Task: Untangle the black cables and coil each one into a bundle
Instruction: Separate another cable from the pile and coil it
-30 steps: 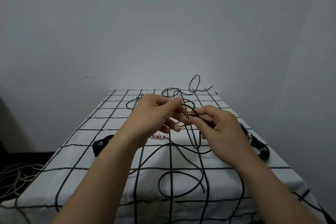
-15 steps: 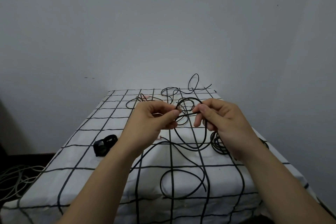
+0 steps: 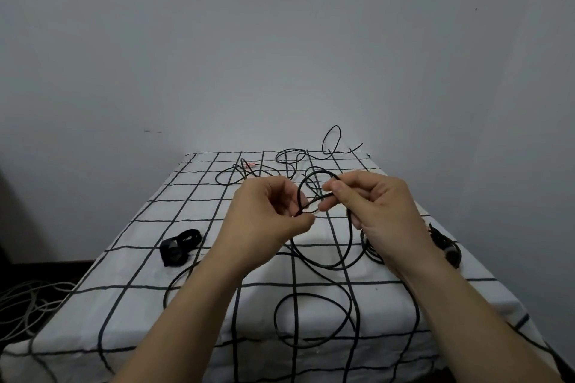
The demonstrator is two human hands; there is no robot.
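Note:
A long black cable [image 3: 314, 298] lies in loose loops across the checked tablecloth [image 3: 130, 289] and hangs over its front edge. Above the table's middle, my left hand [image 3: 264, 221] pinches one strand of it. My right hand [image 3: 373, 205] pinches a small raised loop of the same cable just to the right. More tangled black cable [image 3: 289, 158] lies at the far edge, one loop standing up. A coiled black bundle [image 3: 179, 247] sits at the left. Another coil [image 3: 448, 246] lies at the right, partly hidden by my right wrist.
A small red and white tag [image 3: 250, 165] lies among the far cables. Pale cables [image 3: 28, 305] are piled on the floor at the left. The table stands against a plain grey wall, with drops at its left, right and front edges.
My hands have moved apart and risen slightly, drawing out a small loop between them. The right hand has lifted off the right-side coil, which now shows more.

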